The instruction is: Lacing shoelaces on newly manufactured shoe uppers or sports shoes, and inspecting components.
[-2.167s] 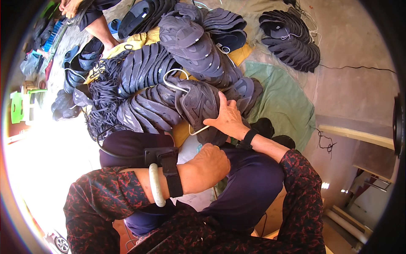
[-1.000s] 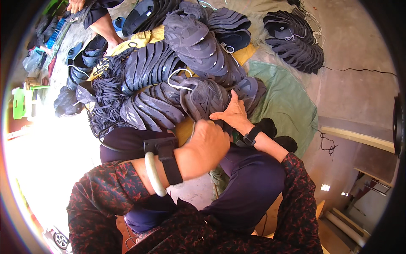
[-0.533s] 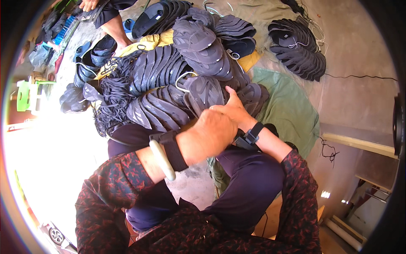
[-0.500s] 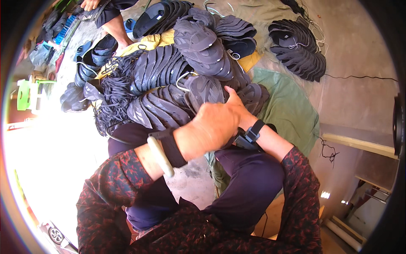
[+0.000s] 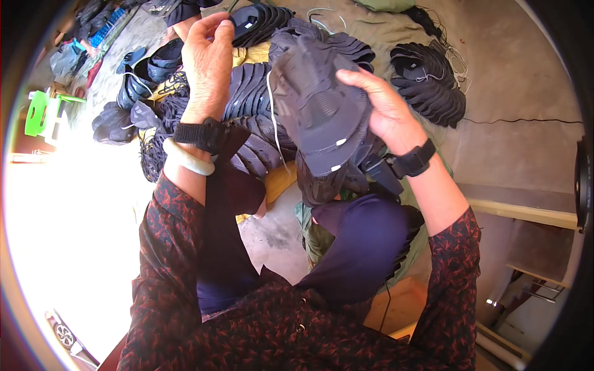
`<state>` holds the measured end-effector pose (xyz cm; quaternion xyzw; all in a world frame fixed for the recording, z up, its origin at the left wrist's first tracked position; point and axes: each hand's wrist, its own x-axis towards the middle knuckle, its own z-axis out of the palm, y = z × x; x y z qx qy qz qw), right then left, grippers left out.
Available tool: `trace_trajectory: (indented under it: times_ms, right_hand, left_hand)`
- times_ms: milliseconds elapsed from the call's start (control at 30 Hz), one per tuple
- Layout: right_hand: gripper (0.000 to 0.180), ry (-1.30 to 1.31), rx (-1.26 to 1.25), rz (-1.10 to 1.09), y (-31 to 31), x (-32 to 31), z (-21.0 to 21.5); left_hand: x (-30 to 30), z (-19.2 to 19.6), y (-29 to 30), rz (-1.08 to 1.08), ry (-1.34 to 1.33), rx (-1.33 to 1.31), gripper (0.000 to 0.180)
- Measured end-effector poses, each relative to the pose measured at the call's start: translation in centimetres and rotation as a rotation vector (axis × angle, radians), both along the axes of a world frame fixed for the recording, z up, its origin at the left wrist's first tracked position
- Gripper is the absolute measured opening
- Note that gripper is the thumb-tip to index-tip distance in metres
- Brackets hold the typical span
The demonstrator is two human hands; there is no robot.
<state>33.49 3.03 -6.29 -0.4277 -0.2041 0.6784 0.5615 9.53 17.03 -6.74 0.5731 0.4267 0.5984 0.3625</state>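
Note:
My right hand [image 5: 383,108] is raised and grips a dark grey shoe-upper piece [image 5: 318,117] by its right edge, with more dark pieces hanging under it. A thin white cord [image 5: 272,117] dangles along the piece's left side. My left hand [image 5: 207,55] is lifted to the left of the piece and is not touching it. Its fingertips are pinched together, and I see nothing between them. That wrist carries a black strap and a pale bangle [image 5: 185,159]. A black watch sits on my right wrist.
A big heap of dark shoe uppers [image 5: 247,93] lies on yellow and green cloth in front of my knees. Another stack [image 5: 433,86] sits at the far right. A green stool [image 5: 40,111] stands at the left, a wooden bench [image 5: 526,213] at the right. Another person's limb [image 5: 182,25] shows at the top.
Both hands have lifted off the heap. My right hand has raised a dark piece toward me, and my left hand has swung up and away to the left.

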Motion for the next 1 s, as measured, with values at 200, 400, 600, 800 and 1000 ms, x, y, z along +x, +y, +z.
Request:
trace_trajectory:
  times_ms: [200, 400, 600, 800, 1000]
  right_hand:
    - [0.026, -0.031, 0.125, -0.050, -3.1, 1.4, 8.3]
    - [0.027, 0.150, 0.215, 0.009, -7.9, -0.1, 15.5]
    - [0.033, 0.180, 0.197, -0.213, -11.6, -2.3, 19.6]
    - [0.035, 0.070, 0.254, -0.210, -14.7, -1.0, 19.9]
    - [0.035, -0.065, 0.256, -0.403, -18.6, 3.3, 17.7]
  left_hand:
    - [-0.6, -1.6, -1.4, -0.219, 0.063, -0.302, 0.035]
    - [1.4, -1.5, -3.8, -0.524, -0.014, -0.409, 0.035]
    - [2.7, 0.8, -9.5, -1.072, -0.035, -0.283, 0.034]
    - [1.0, 2.4, -12.7, -1.569, -0.199, -0.472, 0.028]
    - [-3.9, 4.7, -12.6, -1.143, -0.208, -0.661, 0.033]
